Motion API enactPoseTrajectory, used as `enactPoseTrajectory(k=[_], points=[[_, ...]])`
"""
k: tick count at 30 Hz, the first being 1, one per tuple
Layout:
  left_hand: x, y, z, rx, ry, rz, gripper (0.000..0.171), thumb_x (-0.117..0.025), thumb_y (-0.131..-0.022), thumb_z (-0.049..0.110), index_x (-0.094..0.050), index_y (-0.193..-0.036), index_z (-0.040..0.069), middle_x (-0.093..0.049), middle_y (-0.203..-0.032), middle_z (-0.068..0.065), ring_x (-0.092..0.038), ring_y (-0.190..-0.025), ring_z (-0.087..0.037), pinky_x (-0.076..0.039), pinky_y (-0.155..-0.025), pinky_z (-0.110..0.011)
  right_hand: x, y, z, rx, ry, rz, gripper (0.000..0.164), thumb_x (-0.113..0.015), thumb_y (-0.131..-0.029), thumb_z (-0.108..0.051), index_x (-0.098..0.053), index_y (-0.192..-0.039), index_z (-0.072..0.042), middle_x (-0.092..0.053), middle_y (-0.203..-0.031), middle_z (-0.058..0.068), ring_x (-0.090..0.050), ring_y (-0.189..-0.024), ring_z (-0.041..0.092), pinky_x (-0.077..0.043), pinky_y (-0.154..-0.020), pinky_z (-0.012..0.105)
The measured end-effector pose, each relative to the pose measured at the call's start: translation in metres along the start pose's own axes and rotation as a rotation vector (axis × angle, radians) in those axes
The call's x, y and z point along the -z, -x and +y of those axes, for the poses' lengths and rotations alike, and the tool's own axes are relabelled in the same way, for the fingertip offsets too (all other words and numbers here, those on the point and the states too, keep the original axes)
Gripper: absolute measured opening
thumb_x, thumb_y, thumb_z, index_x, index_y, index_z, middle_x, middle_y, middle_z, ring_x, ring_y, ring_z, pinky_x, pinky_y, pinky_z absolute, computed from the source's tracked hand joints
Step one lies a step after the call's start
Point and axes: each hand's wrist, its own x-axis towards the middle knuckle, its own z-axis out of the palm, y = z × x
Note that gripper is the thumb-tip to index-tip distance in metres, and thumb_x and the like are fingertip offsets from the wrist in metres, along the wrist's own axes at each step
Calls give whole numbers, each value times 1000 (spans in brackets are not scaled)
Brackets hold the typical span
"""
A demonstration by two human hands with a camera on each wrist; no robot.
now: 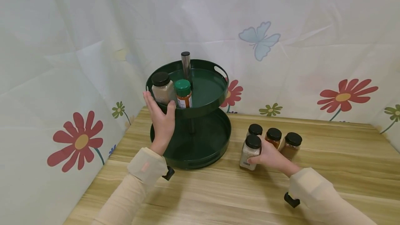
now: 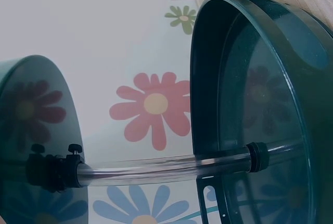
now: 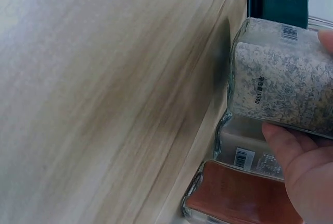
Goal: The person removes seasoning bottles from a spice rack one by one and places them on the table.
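Note:
My right hand (image 1: 268,154) grips a square glass spice jar (image 3: 281,75) with a black lid, thumb on one side and fingers on the other. Pale flecked seasoning fills this jar, and in the right wrist view its base shows a shadow beside it. At the green two-tier turntable rack (image 1: 204,112), my left hand (image 1: 163,122) rests against the front left of the upper tray, fingers and thumb spread. Just behind that hand, a black-lidded jar of beige powder (image 1: 164,93) stands in the tray, beside a green-capped bottle (image 1: 183,94). The left wrist view does not show the hand.
Behind my right hand on the wooden table (image 1: 200,197) stand more black-lidded jars, including a reddish one (image 1: 273,137) and a brown one (image 1: 290,146). The lower tray (image 1: 206,141) sits under the upper one. A flowered curtain (image 1: 297,61) hangs behind.

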Motion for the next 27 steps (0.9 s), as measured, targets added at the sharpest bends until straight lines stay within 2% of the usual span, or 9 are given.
enactPoseTrajectory(k=[27], points=[[0, 0, -1, 3, 1, -4, 81, -47, -86, 36, 3, -144, 9, 9, -151, -6, 3, -136, -15, -9, -109, -46, -6, 0, 6, 1, 14, 5, 76, -77, -65, -17, -36, -126, -1, -57, -105, 15, -57, -89, 23, -48, -75, 45]])
